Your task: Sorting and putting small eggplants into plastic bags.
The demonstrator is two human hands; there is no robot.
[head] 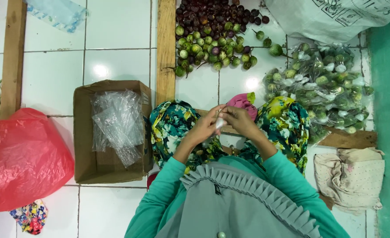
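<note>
Cardboard box (111,132) left of hands (223,123) (vegetable pile (212,39) beyond).

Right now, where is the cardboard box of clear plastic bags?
In the head view the cardboard box sits on the floor left of the left hand, beside the red plastic bag.

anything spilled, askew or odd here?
Mostly tidy. A few green eggplants lie loose on the tile, apart from the main green pile. The cardboard box sits slightly skewed to the tile lines. Nothing looks damaged.
</note>
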